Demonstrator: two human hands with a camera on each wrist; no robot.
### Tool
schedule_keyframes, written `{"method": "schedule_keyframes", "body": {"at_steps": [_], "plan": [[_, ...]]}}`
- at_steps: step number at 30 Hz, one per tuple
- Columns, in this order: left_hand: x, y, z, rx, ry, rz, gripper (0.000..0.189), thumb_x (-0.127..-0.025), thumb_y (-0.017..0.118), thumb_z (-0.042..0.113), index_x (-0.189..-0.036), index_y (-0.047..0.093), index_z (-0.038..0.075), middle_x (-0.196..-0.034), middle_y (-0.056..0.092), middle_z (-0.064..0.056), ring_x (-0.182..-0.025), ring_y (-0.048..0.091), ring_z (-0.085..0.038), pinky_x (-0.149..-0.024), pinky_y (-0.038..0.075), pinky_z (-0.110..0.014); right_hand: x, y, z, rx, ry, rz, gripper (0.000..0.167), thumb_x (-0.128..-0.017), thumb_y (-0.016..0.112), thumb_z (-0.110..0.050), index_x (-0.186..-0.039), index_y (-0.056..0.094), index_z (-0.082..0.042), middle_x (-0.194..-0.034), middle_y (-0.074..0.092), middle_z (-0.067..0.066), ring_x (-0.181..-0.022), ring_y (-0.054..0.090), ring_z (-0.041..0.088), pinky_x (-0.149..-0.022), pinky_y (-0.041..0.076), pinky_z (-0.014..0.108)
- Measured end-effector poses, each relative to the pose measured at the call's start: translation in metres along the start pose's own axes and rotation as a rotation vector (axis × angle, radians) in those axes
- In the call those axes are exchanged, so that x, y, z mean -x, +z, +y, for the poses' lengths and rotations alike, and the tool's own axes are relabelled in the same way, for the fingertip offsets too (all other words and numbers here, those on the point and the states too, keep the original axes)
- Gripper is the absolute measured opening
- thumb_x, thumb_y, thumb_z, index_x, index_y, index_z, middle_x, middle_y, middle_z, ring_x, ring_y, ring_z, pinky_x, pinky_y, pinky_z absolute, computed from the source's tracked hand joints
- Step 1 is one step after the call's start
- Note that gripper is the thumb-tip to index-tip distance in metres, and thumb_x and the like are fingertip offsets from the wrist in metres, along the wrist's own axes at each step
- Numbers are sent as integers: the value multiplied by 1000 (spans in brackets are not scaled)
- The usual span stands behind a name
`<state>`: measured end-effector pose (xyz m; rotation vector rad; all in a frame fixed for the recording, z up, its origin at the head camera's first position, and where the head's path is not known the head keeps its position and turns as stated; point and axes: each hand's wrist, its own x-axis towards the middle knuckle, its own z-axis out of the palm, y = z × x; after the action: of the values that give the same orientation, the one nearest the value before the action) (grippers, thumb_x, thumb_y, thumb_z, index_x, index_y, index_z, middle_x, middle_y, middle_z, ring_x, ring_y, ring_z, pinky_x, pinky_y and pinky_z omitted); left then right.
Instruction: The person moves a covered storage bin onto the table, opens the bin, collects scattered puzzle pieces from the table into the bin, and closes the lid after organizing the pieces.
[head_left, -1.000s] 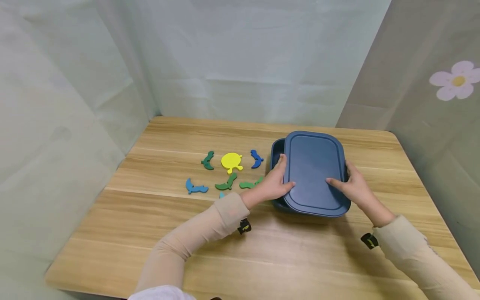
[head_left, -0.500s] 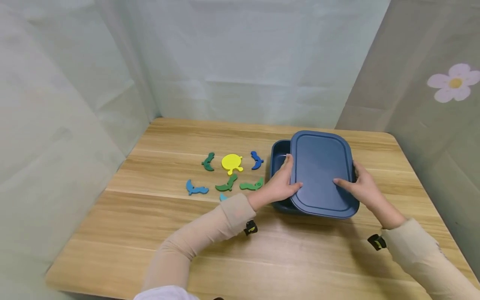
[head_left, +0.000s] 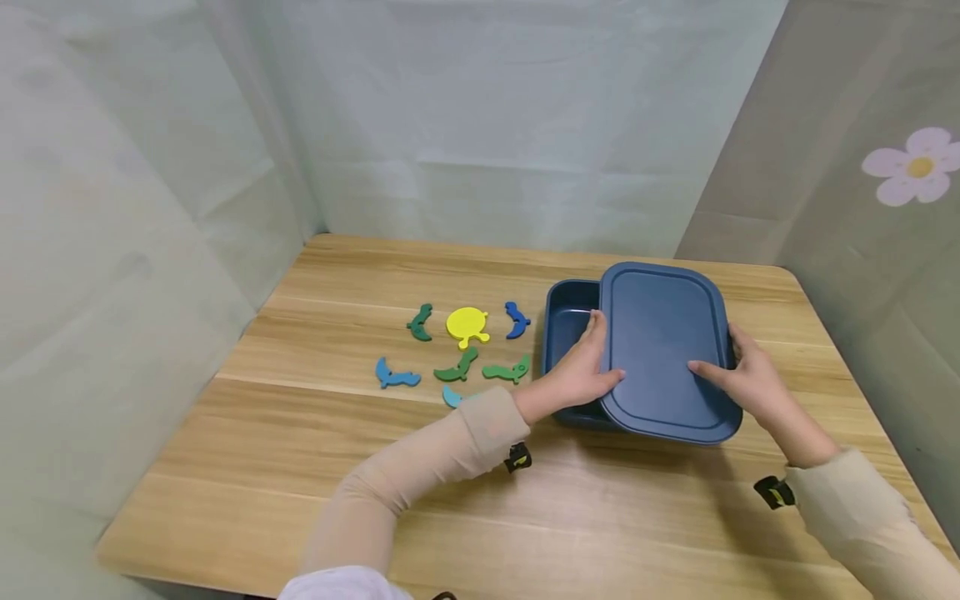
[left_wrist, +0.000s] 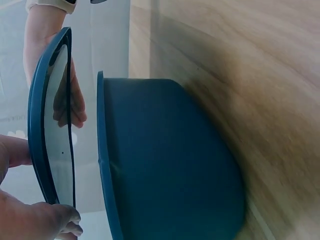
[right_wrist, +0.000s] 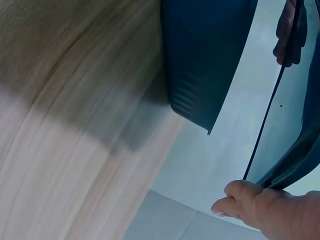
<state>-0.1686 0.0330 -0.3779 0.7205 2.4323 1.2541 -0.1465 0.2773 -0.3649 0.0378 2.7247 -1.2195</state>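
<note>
Both hands hold a dark blue rectangular lid [head_left: 663, 350] above a matching deep box [head_left: 567, 321]. My left hand [head_left: 576, 373] grips the lid's left edge, thumb on top. At the opposite edge, my right hand [head_left: 757, 383] has its thumb over the top and its fingers underneath. In the left wrist view, a gap separates the lid [left_wrist: 37, 125] from the rim of the box [left_wrist: 165, 160]. The box stands on the table, its left part uncovered and the rest hidden under the lid.
Left of the box lie several flat animal-shaped pieces, among them a yellow round one [head_left: 467, 323], a dark blue one [head_left: 516, 320], a green one [head_left: 457, 367] and a light blue one [head_left: 396, 375]. My left sleeve partly covers a cyan piece [head_left: 452, 397]. Cloth walls surround the wooden table [head_left: 300, 433].
The lid has moved to the right with both hands still holding it, uncovering more of the box's left side. The box and the coloured pieces stay in place.
</note>
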Motion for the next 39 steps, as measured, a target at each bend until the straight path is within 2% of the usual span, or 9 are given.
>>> {"method": "schedule_keyframes", "body": {"at_steps": [2,3,10,14,17,21,25,32,39], "plan": [[-1,3,2,5,-2,1,86,-96,56,15,-150,-10,3,-158,-11,-14,-146,1,-21,-102,39,-25,2,-3,1,0,7,3,93,-93,60,-27,-145,-7,13,-146,8,43,-130,24,59,-94,37,62],[-1,5,3,12,-2,-1,86,-96,55,15,-150,-10,3,-158,-11,-13,-146,-2,-19,-108,34,-27,2,-4,2,0,8,6,93,-93,60,-27,-145,-6,13,-146,8,43,-130,23,59,-95,37,63],[-5,12,9,45,18,-21,85,-96,55,14,-150,-11,2,-158,-12,-14,-145,-6,-18,-117,17,-32,8,-12,8,19,14,28,92,-93,60,-26,-145,-5,13,-144,12,45,-126,29,60,-91,40,60],[-8,16,12,29,17,-25,85,-96,55,15,-150,-10,2,-158,-11,-15,-146,3,-22,-110,32,-27,9,-16,12,36,17,31,92,-93,60,-27,-146,-4,13,-143,15,46,-123,31,61,-90,41,61],[-10,20,12,26,19,-20,86,-96,56,16,-150,-9,2,-158,-11,-16,-146,7,-22,-107,35,-26,10,-18,15,43,14,28,91,-93,59,-26,-146,-4,12,-143,16,46,-123,32,61,-91,40,61],[-11,26,12,44,31,-18,86,-96,55,15,-150,-10,3,-158,-14,-15,-146,2,-20,-114,26,-28,11,-21,19,48,16,26,90,-94,59,-26,-146,-4,12,-143,16,45,-123,32,61,-91,40,62],[-11,33,11,56,40,-37,87,-96,55,17,-150,-13,4,-157,-17,-13,-145,8,-21,-105,37,-24,13,-24,22,56,20,29,89,-94,59,-26,-146,-3,13,-143,16,45,-122,33,60,-91,40,63],[-13,39,12,40,54,-45,90,-94,59,18,-150,-10,2,-157,-14,-15,-146,-1,-20,-112,30,-27,16,-28,26,73,37,39,89,-94,58,-26,-146,-5,12,-141,16,47,-119,35,62,-89,41,64],[-16,44,13,58,60,-68,91,-94,59,19,-150,-10,4,-157,-16,-12,-146,-4,-18,-109,33,-26,17,-31,32,93,44,44,89,-94,57,-25,-146,-4,13,-140,18,48,-120,34,61,-91,40,65]]}}
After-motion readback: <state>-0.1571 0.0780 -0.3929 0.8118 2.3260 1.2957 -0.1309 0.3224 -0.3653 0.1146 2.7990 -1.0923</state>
